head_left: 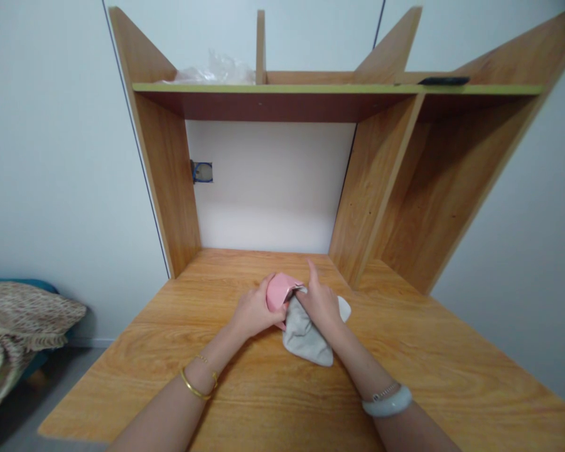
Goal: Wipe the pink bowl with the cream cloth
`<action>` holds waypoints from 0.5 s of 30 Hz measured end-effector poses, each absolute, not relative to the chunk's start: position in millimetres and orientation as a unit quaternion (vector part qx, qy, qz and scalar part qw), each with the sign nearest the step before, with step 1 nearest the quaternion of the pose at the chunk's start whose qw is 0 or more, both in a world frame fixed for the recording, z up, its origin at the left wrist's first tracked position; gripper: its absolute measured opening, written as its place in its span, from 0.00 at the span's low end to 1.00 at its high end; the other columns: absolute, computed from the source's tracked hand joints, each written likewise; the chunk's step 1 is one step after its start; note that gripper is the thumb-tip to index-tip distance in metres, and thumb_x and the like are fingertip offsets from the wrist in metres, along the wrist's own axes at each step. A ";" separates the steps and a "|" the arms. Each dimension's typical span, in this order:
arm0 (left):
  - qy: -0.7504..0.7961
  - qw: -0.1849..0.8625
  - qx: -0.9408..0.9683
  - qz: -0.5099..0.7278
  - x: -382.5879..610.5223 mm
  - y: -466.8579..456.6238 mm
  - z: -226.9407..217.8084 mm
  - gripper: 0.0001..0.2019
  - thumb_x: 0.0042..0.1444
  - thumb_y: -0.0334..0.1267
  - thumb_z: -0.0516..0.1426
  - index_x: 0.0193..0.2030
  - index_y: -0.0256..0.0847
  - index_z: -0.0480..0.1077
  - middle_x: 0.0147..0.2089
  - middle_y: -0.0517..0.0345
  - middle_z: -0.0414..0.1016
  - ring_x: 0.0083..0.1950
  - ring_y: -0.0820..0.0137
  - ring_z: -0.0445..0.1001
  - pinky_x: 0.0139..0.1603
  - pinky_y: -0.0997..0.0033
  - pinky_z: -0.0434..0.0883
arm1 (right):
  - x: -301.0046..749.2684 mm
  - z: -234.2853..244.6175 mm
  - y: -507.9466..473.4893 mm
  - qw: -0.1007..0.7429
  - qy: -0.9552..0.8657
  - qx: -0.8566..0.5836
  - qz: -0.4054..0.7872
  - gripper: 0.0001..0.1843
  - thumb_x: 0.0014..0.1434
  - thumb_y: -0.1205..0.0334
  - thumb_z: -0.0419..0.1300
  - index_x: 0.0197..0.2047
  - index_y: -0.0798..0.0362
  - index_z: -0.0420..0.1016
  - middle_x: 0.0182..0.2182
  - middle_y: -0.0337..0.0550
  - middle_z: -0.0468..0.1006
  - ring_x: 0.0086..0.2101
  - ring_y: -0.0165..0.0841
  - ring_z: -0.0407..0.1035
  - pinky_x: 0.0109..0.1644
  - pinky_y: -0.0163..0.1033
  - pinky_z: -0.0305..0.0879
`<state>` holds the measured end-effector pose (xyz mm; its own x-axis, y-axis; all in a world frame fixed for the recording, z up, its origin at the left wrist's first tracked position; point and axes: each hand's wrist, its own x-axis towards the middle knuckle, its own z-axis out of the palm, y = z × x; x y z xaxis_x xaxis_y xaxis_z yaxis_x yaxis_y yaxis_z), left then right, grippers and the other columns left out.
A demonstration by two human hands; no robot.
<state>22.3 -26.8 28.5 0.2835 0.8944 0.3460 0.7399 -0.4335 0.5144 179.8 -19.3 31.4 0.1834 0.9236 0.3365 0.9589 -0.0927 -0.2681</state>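
Note:
A pink sock (279, 291) and a grey sock (305, 336) lie together on the wooden desk (245, 389), near its middle. My left hand (253, 312) is closed around the pink sock's left side. My right hand (319, 304) pinches the pink sock's edge where it meets the grey one, with the index finger raised. The grey sock spreads out flat beneath my right wrist, its white toe end (344, 308) showing to the right.
The desk has a wooden hutch with upright dividers (358, 207) and a shelf (339, 88) above. On the shelf lie a crumpled clear plastic bag (216, 70) and a dark flat object (443, 80). A patterned blanket (14, 326) lies at far left.

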 end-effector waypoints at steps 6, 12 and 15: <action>0.507 0.133 0.790 0.316 23.4 -28.4 25.8 0.38 0.46 0.51 0.55 0.62 0.37 0.51 0.48 0.43 0.72 0.46 0.54 0.71 0.46 0.58 0.67 | 183.9 26.8 -16.6 0.211 -0.657 -0.723 -0.038 0.39 0.56 0.59 0.52 0.65 0.58 0.36 0.31 0.50 0.77 0.34 0.41 0.72 0.33 0.37 0.60; 0.482 0.232 0.772 0.344 20.9 -26.6 22.2 0.44 0.47 0.54 0.55 0.65 0.36 0.38 0.42 0.47 0.74 0.42 0.59 0.73 0.44 0.62 0.68 | 190.7 14.6 -7.1 0.243 -0.659 -0.711 0.023 0.38 0.56 0.58 0.52 0.64 0.59 0.39 0.35 0.51 0.77 0.36 0.40 0.72 0.34 0.36 0.60; 0.450 0.285 0.760 0.372 20.1 -22.5 16.5 0.48 0.46 0.54 0.57 0.65 0.35 0.35 0.44 0.47 0.74 0.45 0.60 0.72 0.48 0.61 0.66 | 194.0 9.8 -3.5 0.268 -0.665 -0.696 0.045 0.36 0.56 0.60 0.51 0.64 0.59 0.39 0.36 0.51 0.77 0.37 0.39 0.71 0.35 0.36 0.60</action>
